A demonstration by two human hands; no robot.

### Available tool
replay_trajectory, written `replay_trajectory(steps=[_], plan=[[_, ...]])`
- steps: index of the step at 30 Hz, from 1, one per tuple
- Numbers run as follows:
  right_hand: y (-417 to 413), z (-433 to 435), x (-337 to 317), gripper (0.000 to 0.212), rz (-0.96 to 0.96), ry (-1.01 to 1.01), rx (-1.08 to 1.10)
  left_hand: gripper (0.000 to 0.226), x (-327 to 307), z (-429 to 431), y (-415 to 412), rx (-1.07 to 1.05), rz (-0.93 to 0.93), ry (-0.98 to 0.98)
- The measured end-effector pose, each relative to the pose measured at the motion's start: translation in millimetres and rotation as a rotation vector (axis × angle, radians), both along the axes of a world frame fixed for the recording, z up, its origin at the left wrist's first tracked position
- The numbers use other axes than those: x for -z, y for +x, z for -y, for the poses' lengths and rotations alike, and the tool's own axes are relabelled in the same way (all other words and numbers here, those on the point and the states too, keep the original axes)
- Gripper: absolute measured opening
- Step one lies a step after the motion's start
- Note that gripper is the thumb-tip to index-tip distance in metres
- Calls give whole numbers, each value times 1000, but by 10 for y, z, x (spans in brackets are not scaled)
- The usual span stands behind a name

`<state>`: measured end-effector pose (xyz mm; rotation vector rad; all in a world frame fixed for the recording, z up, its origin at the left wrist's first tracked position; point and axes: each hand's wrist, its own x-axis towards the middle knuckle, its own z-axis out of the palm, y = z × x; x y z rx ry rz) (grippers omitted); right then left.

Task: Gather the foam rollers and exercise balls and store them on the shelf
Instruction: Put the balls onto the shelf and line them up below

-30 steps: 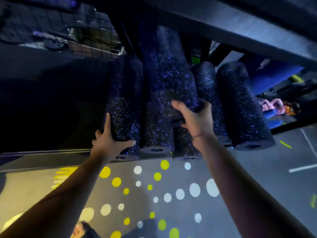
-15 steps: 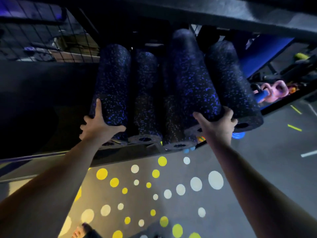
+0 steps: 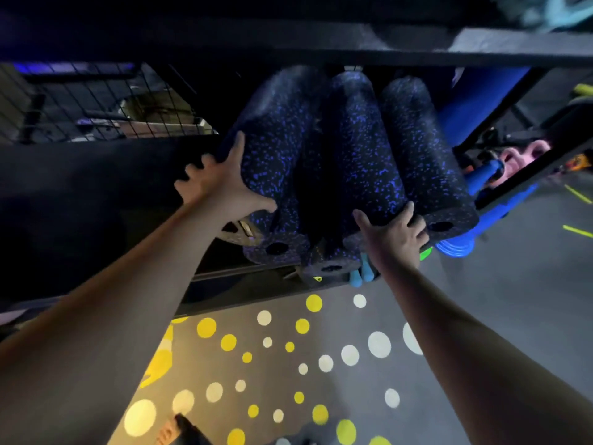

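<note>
Several black foam rollers with blue speckles lie side by side and stacked on a dark shelf (image 3: 256,271), their round ends facing me. My left hand (image 3: 221,187) lies flat with fingers spread against the side of the leftmost roller (image 3: 272,155). My right hand (image 3: 394,236) cups the near end of the upper middle roller (image 3: 362,155), fingers curled over its rim. Another roller (image 3: 423,162) lies at the right, and two lower rollers (image 3: 276,248) show their hollow ends beneath. No exercise balls are visible.
A thick shelf board (image 3: 353,43) runs overhead. Left of the rollers a wire mesh panel (image 3: 96,104) backs the rack. Blue and pink gear (image 3: 513,155) sits at the right, with a light-blue item (image 3: 359,274) under the rollers. The grey floor (image 3: 481,316) has yellow and white dots.
The rollers have bunched closer together on the shelf. My left hand slid up the left roller's side with fingers spread wider. My right hand stays at the upper roller's end.
</note>
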<state>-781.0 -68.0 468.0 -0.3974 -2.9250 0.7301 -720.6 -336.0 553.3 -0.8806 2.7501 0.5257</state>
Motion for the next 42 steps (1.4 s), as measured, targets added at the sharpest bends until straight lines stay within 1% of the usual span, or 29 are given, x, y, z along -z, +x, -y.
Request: replay_trajectory(steps=[1,2,5,6,7,10,13,15,17,18,20,22,24,26,27,29,32,34,35,37,39,42], plan=[[-3,-17,-16,118,6,-2,-17,140,-46,-40,-82,-4,21,0],[-5,-34,-24,119,17,-4,-31,143,-75,-72,-166,-22,29,46],[-27,-62,-31,121,58,8,-54,159,-29,-193,-376,-135,-61,372],[-33,-70,-29,121,67,13,-57,161,27,-277,-405,-143,-80,416],[-40,-80,-24,122,74,15,-55,161,99,-398,-399,-129,-60,395],[-38,-95,-22,122,91,13,-64,143,353,-769,-295,-123,17,243],[-47,-104,5,122,90,21,-71,133,431,-920,-314,-142,-11,178],[2,-131,-9,121,90,53,-70,131,440,-888,-274,-133,-38,258],[126,-172,-40,113,1,74,-120,124,392,-831,-132,-112,-161,461],[220,-194,-71,104,-72,70,-151,116,355,-809,-13,-118,-243,556],[479,-186,-131,82,-210,66,-217,97,353,-762,315,-149,-393,630],[776,-55,-151,55,-315,70,-312,79,473,-716,758,-226,-525,626],[1120,187,-82,35,-368,84,-445,62,774,-624,1311,-371,-624,583],[1527,486,98,26,-349,77,-610,47,1164,-469,1966,-559,-635,517],[1760,644,222,23,-314,80,-697,43,1378,-374,2345,-653,-609,501],[2272,963,458,25,-202,103,-851,40,1745,-179,3166,-807,-532,481],[3099,1463,707,28,-20,102,-1049,43,2074,138,4396,-1017,-449,472],[3675,1799,828,31,49,91,-1201,44,2188,371,5118,-1148,-472,458],[3953,1975,882,32,83,116,-1278,43,2216,492,5438,-1199,-477,446],[4491,2346,1017,28,117,212,-1419,42,2321,758,6049,-1259,-471,426],[5053,2758,1169,24,158,265,-1562,42,2407,1033,6639,-1345,-492,429],[5889,3482,1420,25,192,367,-1692,44,2567,1463,7475,-1449,-509,482]])
